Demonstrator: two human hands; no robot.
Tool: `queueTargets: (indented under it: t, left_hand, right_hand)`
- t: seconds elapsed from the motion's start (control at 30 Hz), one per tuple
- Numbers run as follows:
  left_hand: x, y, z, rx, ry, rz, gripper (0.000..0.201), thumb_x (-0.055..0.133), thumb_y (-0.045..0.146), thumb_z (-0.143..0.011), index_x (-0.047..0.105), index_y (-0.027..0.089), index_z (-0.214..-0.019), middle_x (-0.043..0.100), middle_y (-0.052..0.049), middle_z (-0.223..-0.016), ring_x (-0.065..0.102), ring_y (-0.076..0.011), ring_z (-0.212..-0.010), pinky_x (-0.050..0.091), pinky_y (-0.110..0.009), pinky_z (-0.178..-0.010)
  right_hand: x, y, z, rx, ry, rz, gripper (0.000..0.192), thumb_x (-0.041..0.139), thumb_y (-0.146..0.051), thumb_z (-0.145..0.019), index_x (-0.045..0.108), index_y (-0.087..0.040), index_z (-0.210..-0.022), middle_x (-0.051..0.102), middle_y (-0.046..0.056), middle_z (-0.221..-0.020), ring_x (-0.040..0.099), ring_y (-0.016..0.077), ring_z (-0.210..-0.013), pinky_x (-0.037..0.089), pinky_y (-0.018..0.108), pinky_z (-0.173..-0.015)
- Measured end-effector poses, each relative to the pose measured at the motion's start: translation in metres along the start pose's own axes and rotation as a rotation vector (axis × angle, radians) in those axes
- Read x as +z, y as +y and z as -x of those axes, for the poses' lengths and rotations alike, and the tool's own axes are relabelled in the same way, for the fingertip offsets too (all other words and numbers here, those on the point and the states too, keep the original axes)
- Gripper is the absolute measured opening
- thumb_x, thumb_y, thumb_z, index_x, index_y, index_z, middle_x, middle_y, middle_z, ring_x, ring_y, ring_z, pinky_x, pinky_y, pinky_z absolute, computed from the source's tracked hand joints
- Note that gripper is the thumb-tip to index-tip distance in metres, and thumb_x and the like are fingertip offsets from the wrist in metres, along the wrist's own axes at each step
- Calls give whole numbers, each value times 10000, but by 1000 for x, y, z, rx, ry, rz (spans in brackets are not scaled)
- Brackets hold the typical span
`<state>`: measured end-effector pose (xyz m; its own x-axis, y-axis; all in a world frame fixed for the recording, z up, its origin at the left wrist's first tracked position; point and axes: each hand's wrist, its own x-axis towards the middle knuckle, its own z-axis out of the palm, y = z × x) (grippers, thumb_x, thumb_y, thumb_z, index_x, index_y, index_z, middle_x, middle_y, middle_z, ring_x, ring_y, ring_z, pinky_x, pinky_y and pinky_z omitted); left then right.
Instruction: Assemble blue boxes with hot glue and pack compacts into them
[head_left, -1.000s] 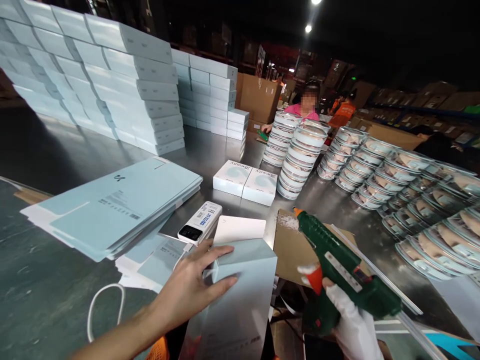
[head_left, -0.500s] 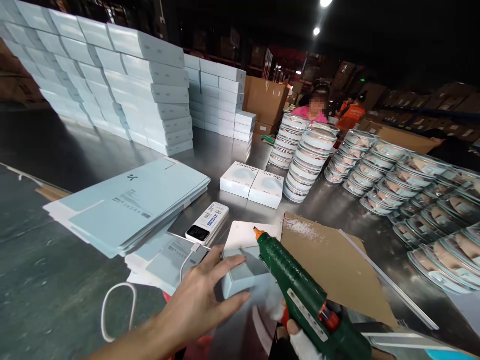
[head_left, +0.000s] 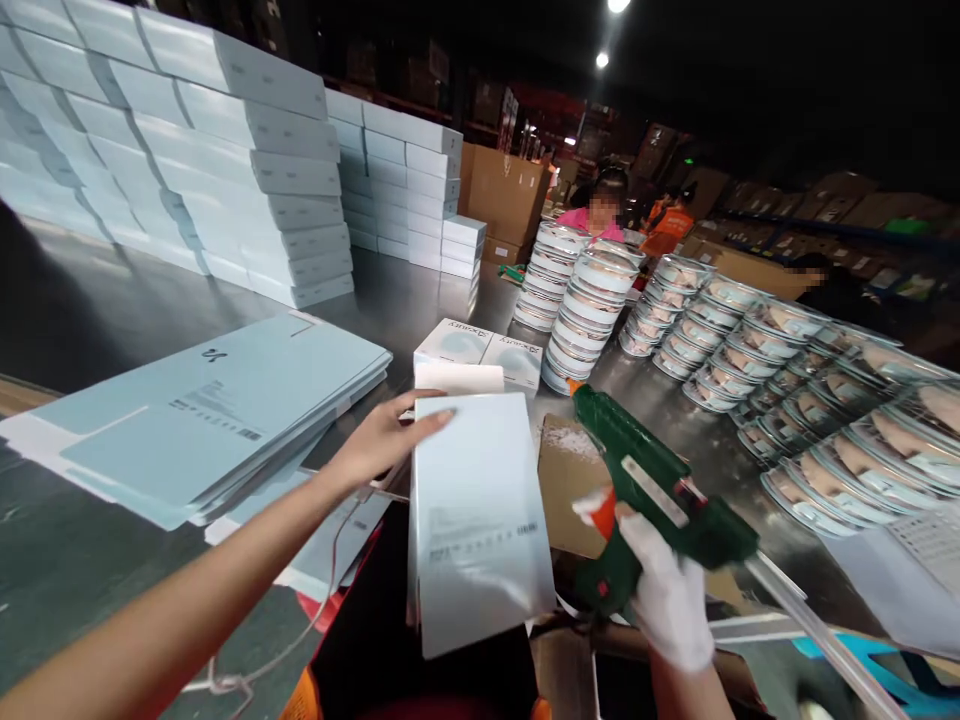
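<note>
In my left hand (head_left: 386, 435) is a pale blue box (head_left: 476, 500), gripped at its upper left edge and tilted up in front of me. A white flap (head_left: 459, 377) stands out at its far end. My gloved right hand (head_left: 667, 590) is wrapped round the handle of a green glue gun (head_left: 637, 450). Its orange nozzle points away to the upper left, to the right of the box and apart from it. A clear glue stick (head_left: 821, 635) runs out of the gun's back.
Flat pale blue cartons (head_left: 217, 410) lie stacked at left. Finished boxes (head_left: 247, 160) form a wall behind. Two small white boxes (head_left: 480, 350) sit beyond the held box. Round clear-lidded containers (head_left: 589, 310) stand in stacks at right. Cardboard (head_left: 566, 500) lies below the gun. A person (head_left: 596, 215) is across the table.
My left hand has lifted and tilted the box so its long printed face shows. The glue gun has moved right, away from the box, and my gloved hand has come into fuller view.
</note>
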<state>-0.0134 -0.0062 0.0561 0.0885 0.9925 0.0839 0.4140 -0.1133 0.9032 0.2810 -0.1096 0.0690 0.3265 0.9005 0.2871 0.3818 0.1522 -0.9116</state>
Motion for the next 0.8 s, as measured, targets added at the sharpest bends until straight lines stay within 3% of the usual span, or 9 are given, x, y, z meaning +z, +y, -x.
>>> queueTargets:
  t: [0.13,0.2,0.27,0.33,0.43,0.5,0.6,0.73,0.8]
  left_hand:
    - [16,-7,-44,-54,10,-26,783,621,594,-829,522,106,-1434,719,-229,-1282,672,-454,-1188,534,-521,-950]
    - [24,-4,-49,-36,55,-24,855,700,504,-782,443,90,-1485,502,-303,-1514,508,-532,-1355,462,-593,-1018]
    - [29,6,-45,0,55,34,773,703,448,-783,476,113,-1442,330,-282,-1626,383,-516,-1452,441,-577,-1063]
    - [36,22,-33,4,-31,138,552,650,457,-834,585,144,-1284,497,-243,-1518,506,-438,-1384,501,-519,-1030]
    - [56,51,-10,-77,-278,349,367,572,496,-899,665,164,-1027,774,-169,-1093,748,-324,-1034,602,-456,-871]
    - [77,68,0,-133,-391,483,358,632,491,-872,673,175,-1036,793,-150,-1094,757,-298,-1030,612,-421,-832]
    - [105,85,-2,-142,-421,629,361,727,514,-815,669,209,-1000,783,-88,-1110,709,-262,-1120,568,-349,-848]
    - [123,93,-12,-111,-410,766,457,849,564,-665,561,223,-766,682,26,-727,687,-192,-784,500,-268,-660]
    - [127,94,-11,-113,-418,817,522,887,579,-597,542,224,-759,646,40,-693,647,-171,-688,470,-257,-595]
  right_hand:
    - [14,6,-54,-48,140,80,270,682,-492,-683,714,-225,-708,791,69,-850,721,292,-890,539,447,-956]
    - [16,19,-76,-61,232,143,296,728,-513,-662,666,-224,-686,758,57,-771,692,269,-809,536,448,-894]
    - [16,31,-89,-54,288,197,335,765,-523,-708,638,-213,-702,693,6,-668,645,211,-682,538,413,-785]
    - [18,40,-94,-46,311,227,336,780,-493,-781,631,-195,-741,643,-38,-645,620,170,-646,527,377,-755]
    - [26,43,-95,-52,288,204,290,748,-438,-878,646,-174,-814,655,-34,-740,643,159,-722,534,370,-795]
    - [34,39,-93,-54,238,146,259,719,-408,-917,659,-163,-862,675,-17,-813,660,163,-777,546,377,-818]
    - [44,29,-89,-38,121,6,267,701,-430,-927,692,-163,-940,727,24,-939,693,189,-889,557,415,-880]
    - [42,17,-84,6,38,-202,527,707,-642,-790,728,-178,-1039,772,89,-1104,701,257,-1059,531,477,-998]
    - [38,11,-80,29,16,-282,651,669,-725,-726,732,-189,-1089,775,97,-1149,702,285,-1085,553,454,-979]
